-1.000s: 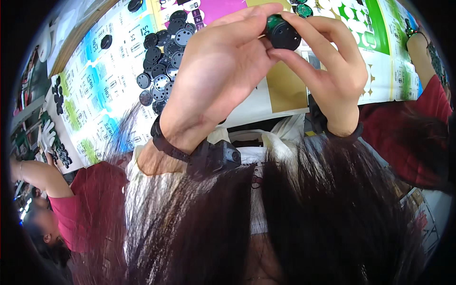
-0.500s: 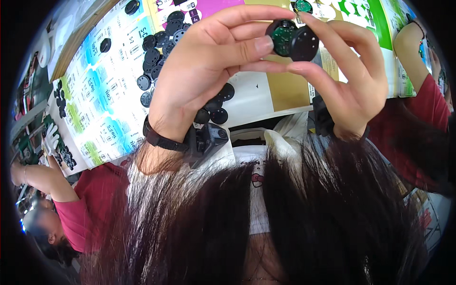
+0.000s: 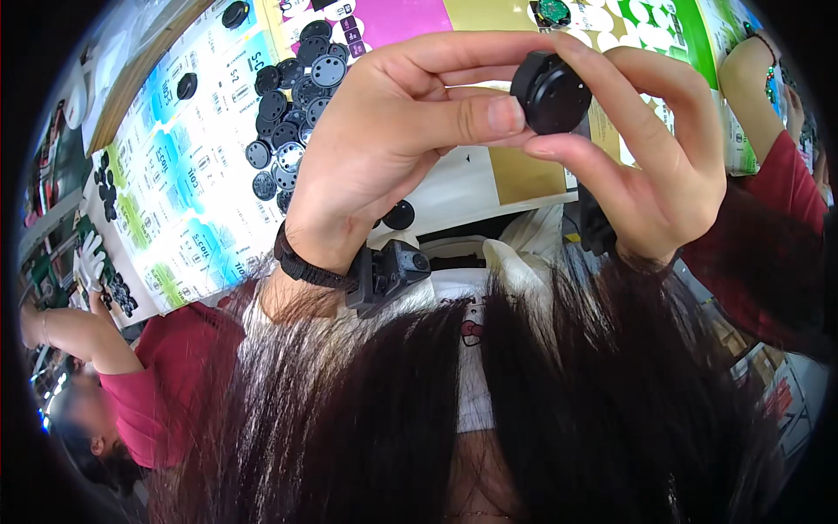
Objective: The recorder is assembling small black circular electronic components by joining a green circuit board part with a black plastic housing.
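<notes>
Between both hands is a small round black plastic casing, its disc-shaped cover lying against the body. No board shows inside it from here. My left hand pinches it at its left side, thumb in front and index finger stretched along the top. My right hand grips the right edge, with the index finger above and the thumb below. Left of my left hand lies a heap of black perforated discs. Below my left palm a black round piece rests near the table edge.
Printed sheets cover the table. Two black round parts sit apart on the left. A round green circuit board lies at the far side. A wooden edge runs along the upper left. Co-workers in red sit left and right.
The cover, earlier tilted away from the body with a green circuit board showing between, now lies against it and hides the board. Both hands have shifted slightly to the right and down.
</notes>
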A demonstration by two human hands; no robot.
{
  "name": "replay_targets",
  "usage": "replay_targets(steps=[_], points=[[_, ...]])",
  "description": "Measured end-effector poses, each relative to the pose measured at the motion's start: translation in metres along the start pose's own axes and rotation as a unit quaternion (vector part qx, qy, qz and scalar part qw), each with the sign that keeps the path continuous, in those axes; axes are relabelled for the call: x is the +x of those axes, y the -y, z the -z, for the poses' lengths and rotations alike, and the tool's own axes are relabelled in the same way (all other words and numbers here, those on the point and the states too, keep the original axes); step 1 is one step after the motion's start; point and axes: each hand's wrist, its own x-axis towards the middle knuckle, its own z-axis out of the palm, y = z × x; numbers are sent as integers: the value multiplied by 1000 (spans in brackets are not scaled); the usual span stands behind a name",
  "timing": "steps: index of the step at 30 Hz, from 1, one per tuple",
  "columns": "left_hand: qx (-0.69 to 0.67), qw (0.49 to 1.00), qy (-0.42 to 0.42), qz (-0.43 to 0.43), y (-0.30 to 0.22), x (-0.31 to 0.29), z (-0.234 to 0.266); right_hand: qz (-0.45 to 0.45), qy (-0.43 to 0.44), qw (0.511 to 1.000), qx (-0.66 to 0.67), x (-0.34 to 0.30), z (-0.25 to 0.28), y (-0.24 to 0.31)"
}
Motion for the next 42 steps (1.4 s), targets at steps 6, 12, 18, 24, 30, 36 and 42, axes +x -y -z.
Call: replay_targets(steps=[6, 12, 18, 24, 30, 36, 42], points=[[2, 1000, 6, 21, -4, 0, 0, 18, -6, 1000, 5, -2, 0, -3], [15, 1000, -7, 20, -5, -2, 3, 9, 7, 1000, 17, 1, -2, -2], [50, 999, 0, -4, -7, -4, 0, 13, 19, 1000, 16, 1, 1, -1], [68, 998, -1, -2, -10, -5, 2, 8, 14, 1000, 16, 2, -2, 0], [77, 997, 3, 2, -16, -6, -2, 14, 10, 1000, -5, 3, 0, 4], [183, 974, -126, -36, -11, -12, -26, 5, -32, 999, -10, -8, -23, -1], [326, 923, -165, -119, -3, -12, -30, -226, -79, 914, 326, -16, -42, 10]])
